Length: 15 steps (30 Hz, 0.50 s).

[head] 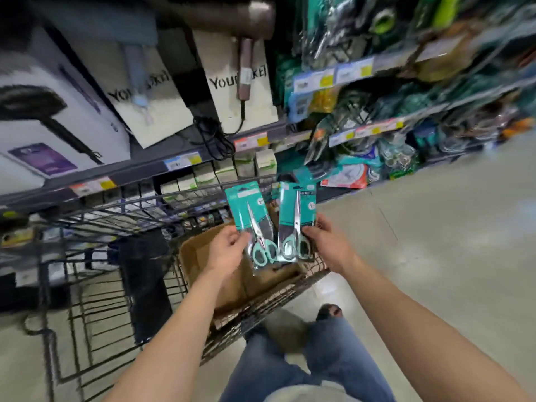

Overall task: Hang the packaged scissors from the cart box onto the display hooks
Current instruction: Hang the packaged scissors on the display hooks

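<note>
left hand (229,250) pinches a teal scissors pack (251,224) by its lower left edge, thumb on front, fingers behind; pack is upright, tilted a bit left, scissors w/ mint handles down. right hand (324,239) grips a 2nd teal pack (295,221) along its right edge near the bottom, thumb on front, also upright w/ handles at the bottom. the 2 packs sit side by side, lower edges touching or just overlapping, can't tell which. both are held over the open cardboard box (200,256) that sits in the wire cart (121,227); box flaps are open, inside mostly hidden by hands & packs. past the cart, a shelf (179,158) w/ price tags holds white hair-tool boxes (52,123) and small boxes below. to the right, blurry display racks (377,91) hang w/ teal & green packaged goods, hooks too blurred to make out. below, the person's jeans (319,349) and a shoe (329,311) over grey floor (449,227).
</note>
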Each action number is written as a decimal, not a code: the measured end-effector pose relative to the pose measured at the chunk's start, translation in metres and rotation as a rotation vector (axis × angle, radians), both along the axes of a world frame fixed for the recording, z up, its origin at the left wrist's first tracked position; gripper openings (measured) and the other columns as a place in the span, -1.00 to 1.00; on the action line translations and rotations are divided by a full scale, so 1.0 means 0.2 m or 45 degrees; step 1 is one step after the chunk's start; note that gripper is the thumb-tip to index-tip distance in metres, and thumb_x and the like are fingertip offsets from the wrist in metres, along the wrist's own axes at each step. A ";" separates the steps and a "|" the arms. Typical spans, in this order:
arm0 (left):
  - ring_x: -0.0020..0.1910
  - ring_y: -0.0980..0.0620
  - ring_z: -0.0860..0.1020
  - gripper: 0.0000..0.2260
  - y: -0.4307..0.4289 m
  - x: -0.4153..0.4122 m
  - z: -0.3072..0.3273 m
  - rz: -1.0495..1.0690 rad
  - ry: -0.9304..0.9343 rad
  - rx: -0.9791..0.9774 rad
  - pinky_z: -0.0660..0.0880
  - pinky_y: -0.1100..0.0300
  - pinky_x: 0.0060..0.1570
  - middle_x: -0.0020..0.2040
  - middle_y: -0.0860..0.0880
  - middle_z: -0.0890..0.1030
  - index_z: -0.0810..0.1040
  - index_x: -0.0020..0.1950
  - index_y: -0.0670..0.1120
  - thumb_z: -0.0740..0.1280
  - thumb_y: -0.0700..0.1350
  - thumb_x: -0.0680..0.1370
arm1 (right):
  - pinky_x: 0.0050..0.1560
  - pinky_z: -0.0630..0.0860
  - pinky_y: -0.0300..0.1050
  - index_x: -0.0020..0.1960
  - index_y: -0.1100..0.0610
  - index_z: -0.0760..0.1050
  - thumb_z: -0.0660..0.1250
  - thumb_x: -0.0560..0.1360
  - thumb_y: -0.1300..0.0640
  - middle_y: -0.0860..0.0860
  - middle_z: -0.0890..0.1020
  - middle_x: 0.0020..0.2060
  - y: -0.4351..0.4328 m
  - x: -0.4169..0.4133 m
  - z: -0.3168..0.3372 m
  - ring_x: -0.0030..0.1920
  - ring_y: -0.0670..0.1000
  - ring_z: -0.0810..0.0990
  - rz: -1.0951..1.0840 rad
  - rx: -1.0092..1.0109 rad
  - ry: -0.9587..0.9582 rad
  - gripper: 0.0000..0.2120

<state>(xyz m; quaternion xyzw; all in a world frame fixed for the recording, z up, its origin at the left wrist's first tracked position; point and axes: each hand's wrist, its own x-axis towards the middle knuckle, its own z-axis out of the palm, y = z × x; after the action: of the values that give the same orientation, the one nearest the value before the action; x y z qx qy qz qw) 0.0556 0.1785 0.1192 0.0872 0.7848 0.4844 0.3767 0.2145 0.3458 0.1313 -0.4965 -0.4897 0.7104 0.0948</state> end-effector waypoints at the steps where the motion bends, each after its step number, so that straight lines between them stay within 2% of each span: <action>1: -0.10 0.06 0.63 -0.92 0.06 0.02 0.05 -0.048 0.030 0.021 0.49 0.30 -0.08 -0.09 0.05 0.69 0.59 0.09 -0.06 0.41 -0.18 0.61 | 0.22 0.59 0.16 0.12 0.19 0.52 0.28 0.56 0.44 0.30 0.66 0.13 0.05 0.04 0.04 0.04 0.19 0.66 -0.021 0.007 0.003 -0.78; 3: -0.07 0.08 0.64 -0.92 0.18 0.08 0.15 -0.157 0.084 0.017 0.49 0.40 -0.09 -0.04 0.02 0.68 0.56 0.10 -0.08 0.38 -0.20 0.63 | 0.07 0.65 0.07 0.10 0.16 0.50 0.27 0.55 0.46 0.29 0.67 0.12 0.18 0.14 0.10 -0.05 0.13 0.69 -0.070 0.019 0.014 -0.75; 5: -0.14 0.11 0.61 -0.93 0.33 0.16 0.24 -0.231 0.127 0.033 0.50 0.36 -0.14 -0.07 0.02 0.67 0.55 0.05 -0.06 0.36 -0.22 0.63 | -0.08 0.67 -0.05 0.12 0.14 0.49 0.29 0.56 0.44 0.23 0.67 0.08 0.32 0.27 0.17 -0.12 0.07 0.70 -0.089 0.061 0.030 -0.74; 7: -0.16 0.08 0.58 -0.95 0.50 0.28 0.31 -0.290 0.158 0.048 0.49 0.24 -0.13 -0.08 0.03 0.65 0.52 0.05 -0.07 0.36 -0.19 0.64 | 0.03 0.65 0.03 0.13 0.13 0.50 0.31 0.56 0.40 0.21 0.67 0.09 0.47 0.41 0.23 -0.07 0.10 0.68 -0.111 0.120 0.047 -0.77; 10: -0.06 0.10 0.55 -0.91 0.77 0.51 0.41 -0.331 0.167 0.040 0.48 0.18 0.03 -0.04 0.11 0.58 0.46 0.10 -0.01 0.34 -0.15 0.66 | 0.09 0.63 0.05 0.10 0.10 0.55 0.28 0.59 0.38 0.16 0.71 0.06 0.70 0.66 0.27 -0.06 0.07 0.69 -0.125 0.204 0.078 -0.78; 12: -0.13 0.08 0.57 -0.91 0.95 0.67 0.45 -0.335 0.187 0.084 0.49 0.17 -0.09 -0.06 0.04 0.64 0.50 0.00 0.03 0.35 -0.16 0.65 | 0.12 0.63 0.09 0.08 0.12 0.56 0.29 0.59 0.37 0.18 0.71 0.07 0.86 0.84 0.29 -0.04 0.11 0.70 -0.136 0.237 0.100 -0.80; 15: -0.20 0.01 0.60 -0.93 1.23 0.93 0.50 -0.344 0.176 0.099 0.52 0.24 -0.36 -0.04 -0.09 0.71 0.54 0.00 0.01 0.35 -0.15 0.65 | 0.12 0.64 0.15 0.12 0.19 0.57 0.32 0.58 0.34 0.15 0.74 0.01 1.11 1.13 0.33 0.00 0.17 0.73 -0.163 0.280 0.105 -0.84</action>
<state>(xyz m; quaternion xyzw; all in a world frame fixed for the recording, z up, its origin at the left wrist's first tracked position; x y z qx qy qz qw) 0.2421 0.4237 0.2196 0.2396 0.7706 0.4523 0.3798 0.4407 0.5677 0.1979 -0.4838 -0.5277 0.6647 0.2137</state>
